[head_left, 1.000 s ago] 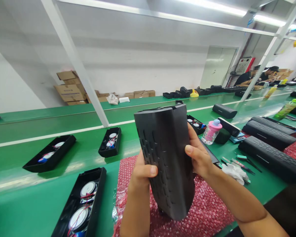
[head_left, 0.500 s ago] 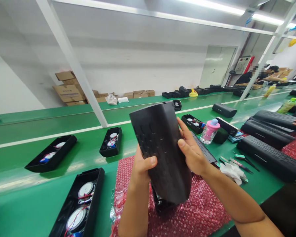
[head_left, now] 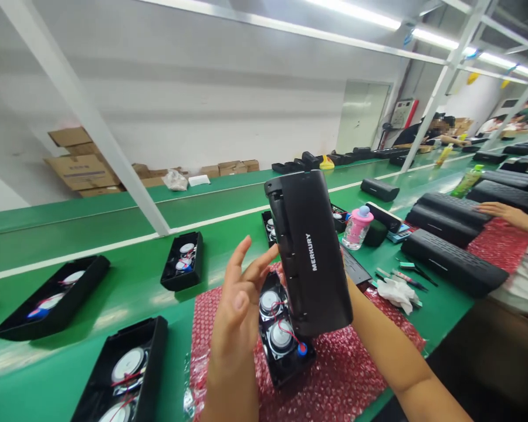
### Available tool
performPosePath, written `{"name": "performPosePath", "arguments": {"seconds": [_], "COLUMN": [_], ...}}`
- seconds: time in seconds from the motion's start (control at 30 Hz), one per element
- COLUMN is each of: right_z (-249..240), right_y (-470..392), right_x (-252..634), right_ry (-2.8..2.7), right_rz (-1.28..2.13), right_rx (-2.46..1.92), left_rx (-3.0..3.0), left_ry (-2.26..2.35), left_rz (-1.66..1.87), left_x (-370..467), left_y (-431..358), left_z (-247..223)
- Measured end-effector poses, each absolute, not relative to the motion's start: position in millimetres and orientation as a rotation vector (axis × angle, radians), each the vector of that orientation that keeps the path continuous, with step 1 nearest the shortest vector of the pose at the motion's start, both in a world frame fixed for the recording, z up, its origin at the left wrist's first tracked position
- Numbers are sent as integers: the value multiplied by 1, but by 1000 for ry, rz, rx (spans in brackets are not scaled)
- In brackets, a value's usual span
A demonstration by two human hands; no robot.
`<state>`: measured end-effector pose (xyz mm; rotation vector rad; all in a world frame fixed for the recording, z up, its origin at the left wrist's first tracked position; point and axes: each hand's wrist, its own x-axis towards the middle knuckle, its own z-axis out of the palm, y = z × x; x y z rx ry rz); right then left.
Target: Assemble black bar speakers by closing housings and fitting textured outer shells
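Observation:
A black casing [head_left: 319, 264] with MERKURY in white letters is held up over the mat, tilted slightly. My right hand is hidden behind it; only the forearm shows, leading up to the casing. My left hand [head_left: 240, 293] is just left of the casing, its fingers spread and nothing in it. Below them an open black shell [head_left: 286, 366] with two round speakers, red wires and a blue part lies on red bubble wrap [head_left: 334, 375].
Open speaker shells [head_left: 182, 261] stand at the left. A pink-lidded bottle [head_left: 358, 228], white tissue [head_left: 398, 293] and tools lie right of the bubble wrap. Closed black casings [head_left: 453, 261] and another person's hand [head_left: 510, 215] are farther right.
The casing has been turned to show its lettered side. My left hand has let go and opened. The shell beneath is more exposed, and the view has shifted right.

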<state>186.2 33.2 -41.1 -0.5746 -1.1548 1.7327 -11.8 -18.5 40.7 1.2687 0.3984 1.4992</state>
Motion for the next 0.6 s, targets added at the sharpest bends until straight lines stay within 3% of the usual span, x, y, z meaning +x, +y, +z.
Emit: {"name": "performPosePath", "arguments": {"seconds": [0.2, 0.33, 0.6], "right_z": [-41, -31, -9], "right_y": [33, 49, 178], "right_x": [181, 177, 144], "right_ry": [-992, -829, -1072], "right_rz": [1926, 1836, 1667], "right_rx": [-280, -394, -641], "left_rx": [1235, 1189, 1008], "left_ry": [382, 435, 660], "left_rz": [1433, 1439, 1944], "left_x": [-16, -26, -67], "left_y": [-2, 13, 37], "left_z": [32, 30, 29]}}
